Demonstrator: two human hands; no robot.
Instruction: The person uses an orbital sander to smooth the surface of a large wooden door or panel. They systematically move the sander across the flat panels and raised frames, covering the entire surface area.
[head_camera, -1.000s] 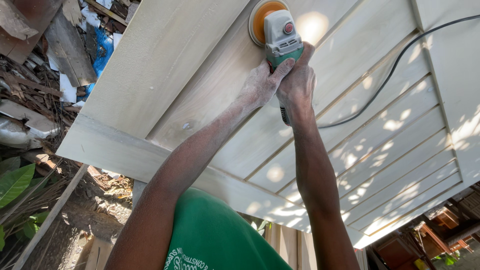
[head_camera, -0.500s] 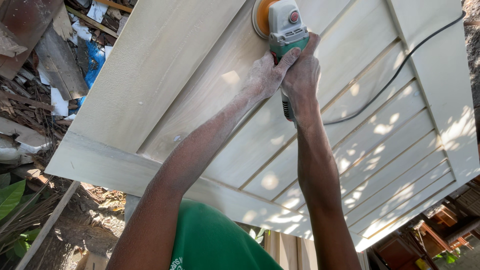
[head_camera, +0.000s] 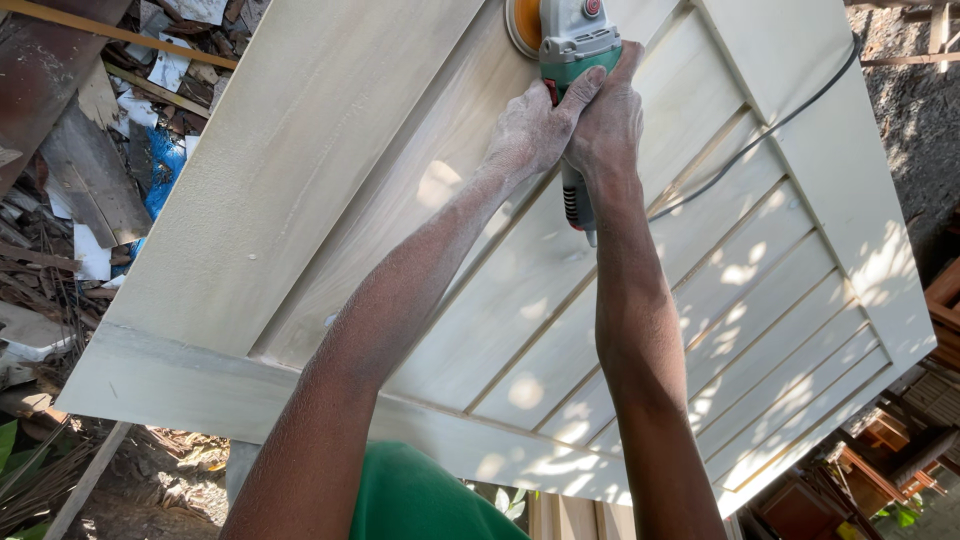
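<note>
Both hands grip a green and grey angle grinder (head_camera: 572, 60) at the far end of a pale wooden door panel (head_camera: 330, 180) that lies flat in front of the person. The left hand (head_camera: 530, 125), coated in white dust, wraps its fingers (head_camera: 580, 85) around the tool's body just behind the head. The right hand (head_camera: 605, 125) closes around the handle right beside it, the two hands touching. The orange sanding disc (head_camera: 522, 25) rests on the flat middle board of the panel. A black cable (head_camera: 760, 135) runs from the tool's rear across the slatted part (head_camera: 740, 300) toward the right. Scrap wood and debris (head_camera: 90, 180) lie on the ground to the left.
</note>
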